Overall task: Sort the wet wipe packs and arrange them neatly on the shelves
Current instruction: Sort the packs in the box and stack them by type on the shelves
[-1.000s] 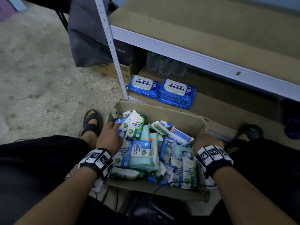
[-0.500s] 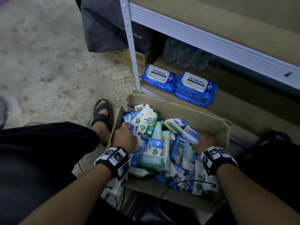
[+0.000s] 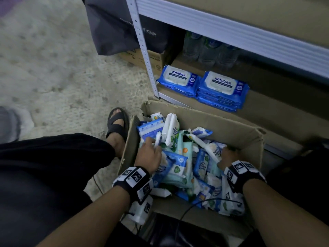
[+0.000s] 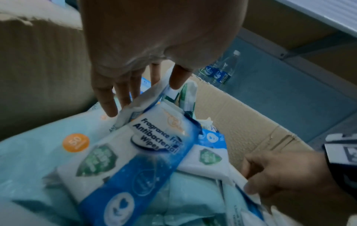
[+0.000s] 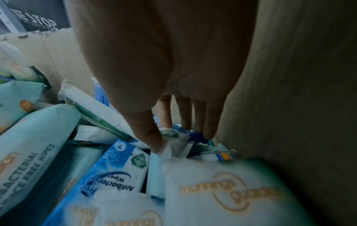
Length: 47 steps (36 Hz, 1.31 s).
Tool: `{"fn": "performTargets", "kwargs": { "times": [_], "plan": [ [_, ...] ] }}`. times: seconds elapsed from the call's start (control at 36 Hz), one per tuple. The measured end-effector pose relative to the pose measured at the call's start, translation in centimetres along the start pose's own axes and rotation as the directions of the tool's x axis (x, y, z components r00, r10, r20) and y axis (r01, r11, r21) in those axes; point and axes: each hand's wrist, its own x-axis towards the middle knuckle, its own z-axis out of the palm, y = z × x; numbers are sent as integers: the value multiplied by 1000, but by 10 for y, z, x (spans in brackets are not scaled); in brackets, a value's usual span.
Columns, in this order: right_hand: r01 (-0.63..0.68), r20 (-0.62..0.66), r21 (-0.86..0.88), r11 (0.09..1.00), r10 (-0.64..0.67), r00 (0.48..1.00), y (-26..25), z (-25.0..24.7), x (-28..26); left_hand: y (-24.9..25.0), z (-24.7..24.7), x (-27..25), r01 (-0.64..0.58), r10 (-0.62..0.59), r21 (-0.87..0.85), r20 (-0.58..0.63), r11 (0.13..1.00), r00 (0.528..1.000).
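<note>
A cardboard box [image 3: 222, 125] full of jumbled wet wipe packs [image 3: 179, 168] sits on the floor against the metal shelving [image 3: 231, 34], between the person's knees. On the bottom shelf, just behind the box, lie two stacks of blue packs [image 3: 203, 86] marked "antabax", with clear water bottles [image 3: 208, 50] behind them. A dark bag [image 3: 121, 27] hangs past the perforated upright, over a carton on the floor. A black cable [image 3: 204, 202] crosses the box's near edge.

Packs in the box read "Fragrance Free Antibacterial Wipes" on a blue-and-white wrapper [image 4: 139, 152], and a pale teal pack [image 4: 48, 145] carries an orange "50" disc.

The left hand [image 3: 148, 155] reaches into the box's left side; its fingers [image 4: 108, 97] are nearly straight, with a pack's crimped end [image 4: 152, 90] between forefinger and thumb. The right hand [image 3: 227, 158] is at the box's right wall; its thumb [image 5: 148, 130] and fingertips pinch the crumpled end of a blue-and-white pack [image 5: 179, 137].
</note>
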Motion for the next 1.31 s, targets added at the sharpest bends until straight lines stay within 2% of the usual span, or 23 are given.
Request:
{"fn": "performTargets", "kwargs": {
  "times": [0.14,0.19,0.31,0.44,0.53,0.67,0.75,0.83,0.92,1.0,1.08,1.17,1.25,1.31],
  "plan": [
    [-40,20,46,998,39,999,5,1,-6,1,-2,3,88,-88,-8,41,996,995],
    [-4,20,36,999,3,1000,7,3,-6,-2,-5,6,131,-130,-29,46,991,990],
    [12,67,48,999,-15,998,29,38,37,-5,-8,10,196,-197,18,104,980,975],
    [43,24,156,987,-47,999,16,2,-28,-4,-5,4,108,-137,242,103,964,985],
    [59,16,306,950,-67,998,17,1,-31,2,-4,-5,48,-66,237,67,970,996],
    [129,-91,406,905,-101,991,18,-13,-55,17,-8,-14,-81,38,324,139,942,990],
    [154,-101,522,839,-119,988,21,-20,-63,25,-13,-15,-118,88,192,158,974,983],
    [196,-117,631,750,-158,980,23,-27,-67,39,-20,-16,-84,78,25,181,996,980],
    [192,-128,700,688,-144,981,20,-34,-72,53,-26,-17,-37,65,-142,201,989,977],
    [189,-109,750,634,-163,981,12,-47,-80,63,-30,-18,-38,88,-271,174,962,981],
    [226,-116,744,629,-212,970,8,-57,-84,74,-32,-18,-31,84,-395,116,918,990],
    [257,-176,764,592,-192,965,6,-67,-94,87,-33,-22,67,53,-543,203,837,978],
    [261,-191,763,591,-180,965,6,-73,-102,94,-37,-24,111,54,-563,267,819,962],
    [263,-193,771,580,-180,965,8,-74,-102,93,-40,-21,64,87,-511,266,857,960]
  ]
}}
